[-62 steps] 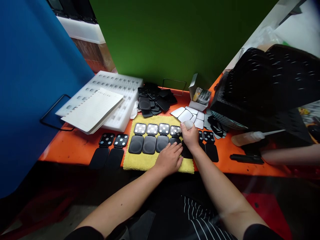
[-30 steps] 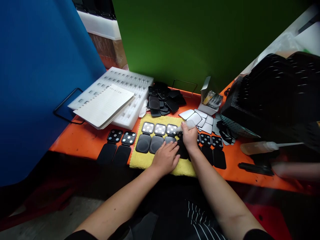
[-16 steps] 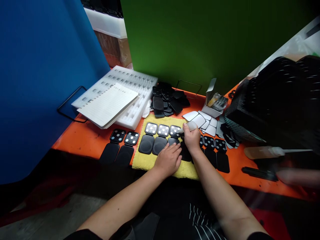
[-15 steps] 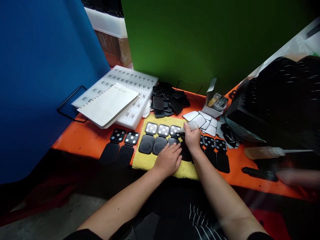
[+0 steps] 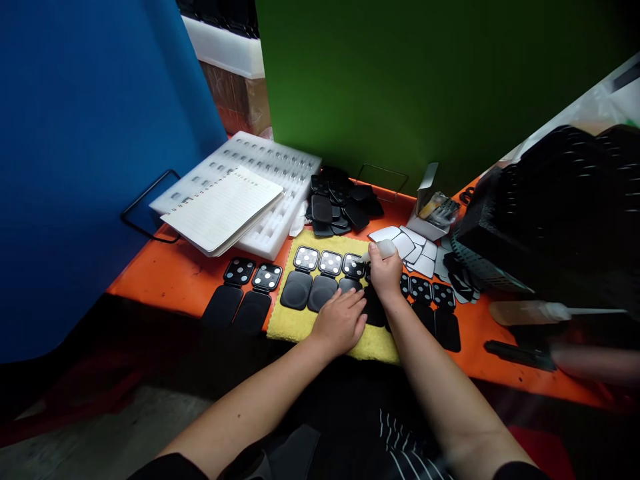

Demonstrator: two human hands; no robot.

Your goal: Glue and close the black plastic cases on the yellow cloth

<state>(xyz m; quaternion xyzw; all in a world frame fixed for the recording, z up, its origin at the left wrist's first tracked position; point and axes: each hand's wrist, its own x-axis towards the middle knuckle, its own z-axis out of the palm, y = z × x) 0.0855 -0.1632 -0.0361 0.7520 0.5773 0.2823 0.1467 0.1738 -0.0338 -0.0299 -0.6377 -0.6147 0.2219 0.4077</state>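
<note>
Right hand is closed round a small translucent squeeze bottle. The nozzle is aimed left and down at the dotted upper half of the fourth case in the row on the yellow cloth. Left hand lies flat with fingers loosely spread, the fingertips on the plain lower half of that same case, pinning it to the cloth. Change over the last two seconds is very little. Both hands sit at the same case as before, the grip on the bottle is the same, and the left hand has not lifted. Half a second back the bottle dipped a touch toward the case, and it is at that lower height now. The wider shift of everything in frame reads as head movement, since the layout on the orange worktop matches the earlier pictures. Judgement: the dotting remains at the fourth case, not past it. Whether anything is coming out of the nozzle cannot be told. The three cases further left show white dots in their upper halves, as before. A pair of open cases lies off the cloth to the left, and more open cases lie just right of the right hand. Behind the cloth are a heap of black cases, white inserts, a foam tray under a notebook and a small box. At far right a second bottle lies on its side, with a co-worker's blurred arm near it.
</note>
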